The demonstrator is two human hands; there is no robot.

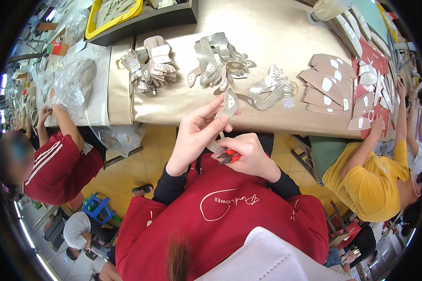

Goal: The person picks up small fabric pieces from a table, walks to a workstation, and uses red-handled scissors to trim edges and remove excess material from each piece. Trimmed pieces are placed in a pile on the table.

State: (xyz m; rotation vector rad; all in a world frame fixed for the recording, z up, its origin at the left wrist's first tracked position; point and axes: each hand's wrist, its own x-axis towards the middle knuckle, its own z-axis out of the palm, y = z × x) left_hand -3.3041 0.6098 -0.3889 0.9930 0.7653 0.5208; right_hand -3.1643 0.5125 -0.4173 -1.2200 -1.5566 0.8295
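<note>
My left hand (197, 133) is closed on a long grey leather shoe piece (229, 103), pinching it below a rounded end that bears a white patch. The piece runs down between my two hands. Beside it, my right hand (252, 154) is closed around a slim red-and-black tool (229, 156), whose exact kind I cannot make out. The right fingertips also meet the lower end of the piece. Just beyond my left hand lies a heap of similar grey pieces (215, 58), with a smaller group (274, 89) to its right.
Bundled pieces (154, 63) lie left on the table (183, 100). Flat beige panels (328, 82) are spread at right, near a red board (373, 96). A dark tray (150, 21) with a yellow basket (112, 25) stands far left. Co-workers in red and yellow sit on either side.
</note>
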